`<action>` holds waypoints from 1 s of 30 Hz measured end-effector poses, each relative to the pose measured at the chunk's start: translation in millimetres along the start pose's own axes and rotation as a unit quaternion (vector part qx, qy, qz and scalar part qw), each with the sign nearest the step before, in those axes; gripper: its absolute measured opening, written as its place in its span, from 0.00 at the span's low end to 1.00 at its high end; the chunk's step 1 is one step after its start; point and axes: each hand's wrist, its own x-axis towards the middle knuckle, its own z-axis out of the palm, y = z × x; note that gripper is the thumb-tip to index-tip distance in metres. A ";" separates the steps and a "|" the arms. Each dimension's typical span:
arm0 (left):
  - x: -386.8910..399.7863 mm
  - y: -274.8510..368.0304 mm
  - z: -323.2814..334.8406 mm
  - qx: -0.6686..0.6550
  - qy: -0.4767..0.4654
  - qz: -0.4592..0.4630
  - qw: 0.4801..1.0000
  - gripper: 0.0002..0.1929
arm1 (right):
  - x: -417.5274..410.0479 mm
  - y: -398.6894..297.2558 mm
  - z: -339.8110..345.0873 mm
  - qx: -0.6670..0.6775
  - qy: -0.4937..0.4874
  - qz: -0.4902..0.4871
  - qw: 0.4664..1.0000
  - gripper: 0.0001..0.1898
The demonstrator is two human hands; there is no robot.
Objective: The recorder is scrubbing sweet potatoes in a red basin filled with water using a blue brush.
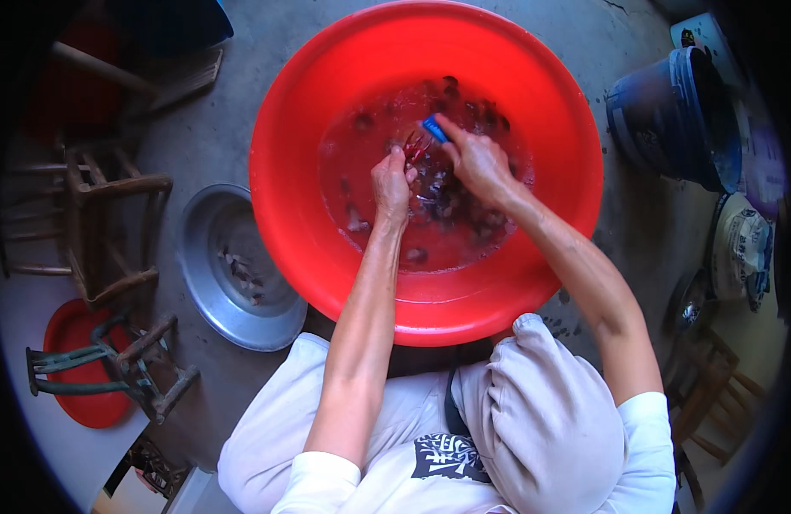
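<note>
A large red plastic basin (427, 315) stands before me, holding water with several dark crayfish (434, 186) in it. My left hand (393, 183), over the middle of the basin, grips a red crayfish (416, 146) whose claws point up and away. Just right of it, my right hand (482, 160) holds a small blue brush (435, 128) close to the claws; the bristles are hard to make out. Water hides the lower part of the pile.
At the left, a metal basin (202, 289) holds small pale and dark bits. Wooden stools (122, 186) and a green-framed seat (80, 369) stand farther left. On the right are a dark blue bucket (652, 122) and a white printed bag (736, 247).
</note>
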 end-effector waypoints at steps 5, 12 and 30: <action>13.8 15.3 2.5 -0.054 0.001 -0.068 0.996 0.17 | 23.1 24.9 -12.1 0.026 0.028 0.061 0.997 0.23; 7.1 -13.2 1.1 -0.096 0.017 0.013 0.995 0.18 | -5.2 -6.2 7.4 0.033 0.009 -0.001 0.999 0.27; -37.4 163.3 -4.2 0.367 -0.085 0.189 0.907 0.26 | -61.9 -35.7 -72.2 0.275 0.188 -0.114 0.936 0.29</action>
